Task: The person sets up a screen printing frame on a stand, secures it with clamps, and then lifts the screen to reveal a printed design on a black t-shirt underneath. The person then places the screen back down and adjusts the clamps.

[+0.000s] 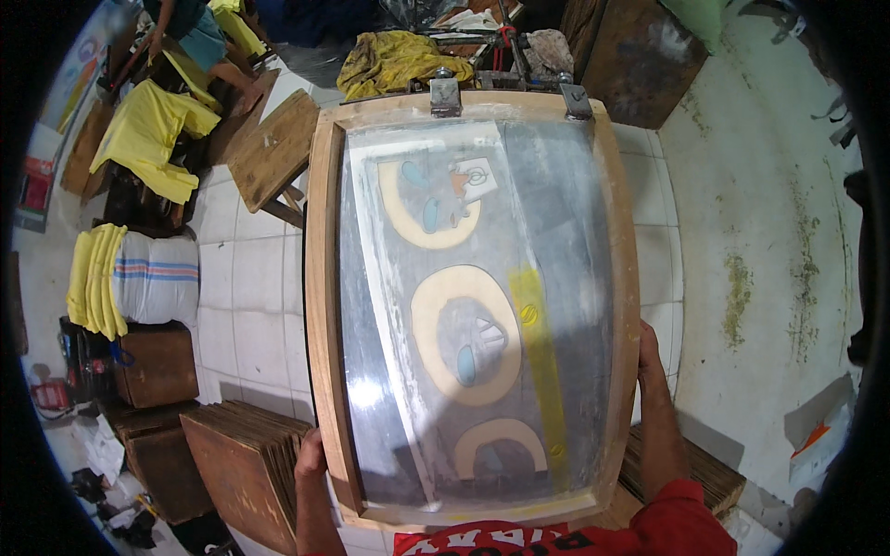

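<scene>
A wooden-framed printing screen (329, 278) fills the middle of the view, tilted toward me. Its translucent mesh (565, 222) carries large pale rounded shapes, with a yellow tape strip (533, 361) running down beside them. My left hand (311, 454) grips the lower part of the left frame bar, its fingers partly hidden behind the wood. Higher up on the opposite bar, my right hand (647, 350) is closed on the edge, most of its fingers out of sight. Two metal hinge clamps (445, 96) (577, 102) are fixed to the far frame bar.
Stacked brown boards (243, 473) stand at lower left, and more boards (691, 468) lie at lower right. A wooden stool (273, 148) is beyond the frame's left side. Yellow cloths (158, 139) drape at upper left near another person's leg (227, 69). A stained wall (751, 232) bounds the right.
</scene>
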